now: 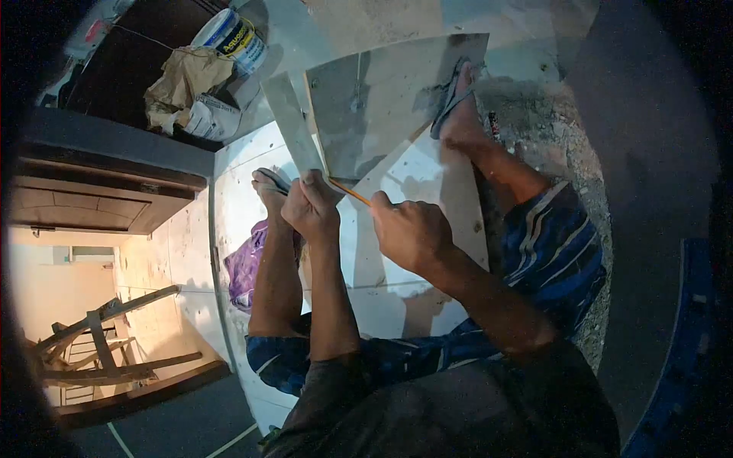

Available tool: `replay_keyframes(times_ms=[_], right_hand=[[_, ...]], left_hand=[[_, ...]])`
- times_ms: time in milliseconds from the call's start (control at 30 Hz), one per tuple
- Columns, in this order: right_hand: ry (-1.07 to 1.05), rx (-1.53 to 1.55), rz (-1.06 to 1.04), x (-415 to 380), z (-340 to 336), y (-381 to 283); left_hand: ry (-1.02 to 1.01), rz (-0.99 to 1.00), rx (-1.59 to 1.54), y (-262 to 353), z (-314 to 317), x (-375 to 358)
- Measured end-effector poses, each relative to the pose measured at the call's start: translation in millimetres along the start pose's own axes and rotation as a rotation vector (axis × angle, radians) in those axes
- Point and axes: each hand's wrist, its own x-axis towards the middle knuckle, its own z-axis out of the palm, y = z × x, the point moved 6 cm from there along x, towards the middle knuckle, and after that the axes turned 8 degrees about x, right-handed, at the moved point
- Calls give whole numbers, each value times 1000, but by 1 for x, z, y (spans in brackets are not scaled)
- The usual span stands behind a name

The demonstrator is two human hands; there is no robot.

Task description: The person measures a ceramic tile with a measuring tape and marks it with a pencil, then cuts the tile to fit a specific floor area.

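The person is marking a grey tile (382,107) lying on the floor (427,183). The left hand (309,206) is clenched on a metal straightedge (294,126) along the tile's edge; the right hand (408,229) grasps a pencil (350,191) at its near corner. Next, the line needs a steady straightedge.

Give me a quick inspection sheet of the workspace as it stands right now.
Surface: pale tiled floor, dusty, rubble along the far side.
Job's things: grey tile lying flat; metal straightedge along its edge; pencil tip at the tile's near edge.
Clutter: crumpled paper bags, white tub, purple cloth.
Grips: left hand pressing on the straightedge's near end; right hand holding the pencil.
Cables: nothing seen.
Surroundings: wooden frame in the lit room beyond; both sandalled feet planted, one on the tile.
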Motion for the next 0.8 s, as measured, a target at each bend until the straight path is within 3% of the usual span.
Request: replay_keyframes(times_ms=[67, 100, 333, 433, 533, 567, 600, 700, 733, 800], right_hand=[[-44, 40, 48, 1, -3, -2], [13, 24, -32, 1, 1, -2], [-41, 38, -36, 8, 8, -9], [68, 39, -88, 31, 10, -5], [44, 65, -94, 13, 16, -7], [80, 101, -82, 0, 17, -6], [78, 102, -72, -15, 15, -2], [-38, 139, 29, -30, 5, 4], [-37, 148, 40, -14, 11, 1], [153, 160, -174, 32, 13, -17]], left_hand=[[47, 132, 30, 4, -9, -3], [65, 157, 29, 5, -9, -2], [25, 104, 74, 4, -6, -6], [123, 152, 181, 7, -7, -1], [110, 188, 148, 3, -4, 1], [177, 428, 362, 3, -4, 8], [167, 426, 360, -7, -2, 4], [62, 72, 125, -4, -3, 7], [48, 74, 127, 1, -1, -3], [91, 266, 90, 17, -5, -17]])
